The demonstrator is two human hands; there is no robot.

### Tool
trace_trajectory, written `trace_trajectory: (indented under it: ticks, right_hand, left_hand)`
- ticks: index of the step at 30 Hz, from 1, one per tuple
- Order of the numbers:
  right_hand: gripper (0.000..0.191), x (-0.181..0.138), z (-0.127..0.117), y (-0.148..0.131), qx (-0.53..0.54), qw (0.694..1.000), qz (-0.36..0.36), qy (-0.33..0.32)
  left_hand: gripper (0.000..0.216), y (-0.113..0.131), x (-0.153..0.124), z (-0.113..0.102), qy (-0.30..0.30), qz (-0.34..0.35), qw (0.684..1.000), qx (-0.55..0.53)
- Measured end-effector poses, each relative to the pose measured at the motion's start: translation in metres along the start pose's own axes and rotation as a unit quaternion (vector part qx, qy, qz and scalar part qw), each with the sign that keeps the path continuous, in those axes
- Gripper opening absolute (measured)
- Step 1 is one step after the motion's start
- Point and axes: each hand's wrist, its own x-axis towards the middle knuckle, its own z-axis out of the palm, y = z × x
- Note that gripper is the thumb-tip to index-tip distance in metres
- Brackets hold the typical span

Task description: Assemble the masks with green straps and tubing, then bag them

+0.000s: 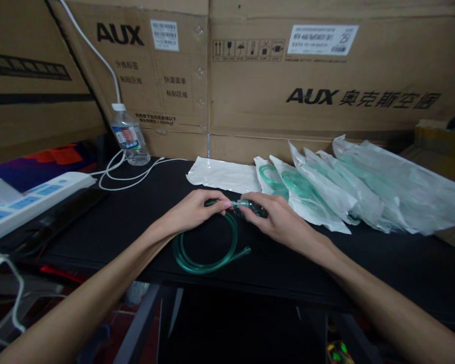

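Observation:
Over the middle of the black table, my left hand (pixel 197 211) is closed, pinching one end of a coiled green plastic tube (pixel 208 268). Facing it, my right hand (pixel 275 215) is wrapped round a clear greenish plastic mask (pixel 261 209), mostly covered by my fingers. The tube end meets the clear connector (pixel 239 203) of the mask between both hands; whether it is seated inside cannot be made out. Below my hands the tube's loops rest on the table, its other end pointing right.
Several clear-and-white pouches (pixel 314 194) with green tubing lean at the right. Behind my hands lies a flat white pouch (pixel 223 174). A plastic bottle (pixel 131 136), white cable (pixel 132 181) and power strip (pixel 34 202) are at left. Cardboard boxes (pixel 250 111) wall the back.

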Motion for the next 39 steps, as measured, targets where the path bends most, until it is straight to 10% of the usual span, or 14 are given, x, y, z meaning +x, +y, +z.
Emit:
trace_trajectory:
  ticks: [21,39]
  right_hand:
    - [0.026,0.005,-0.015,-0.004,0.221,0.949,0.208,-0.082]
    - [0.021,-0.005,0.002,-0.002,-0.059,0.998,0.011,-0.010]
  left_hand:
    - [0.016,-0.001,-0.003,0.007,0.109,0.135,0.970,0.172]
    - [0.029,0.004,-0.001,0.008,0.007,0.044,0.986,0.160]
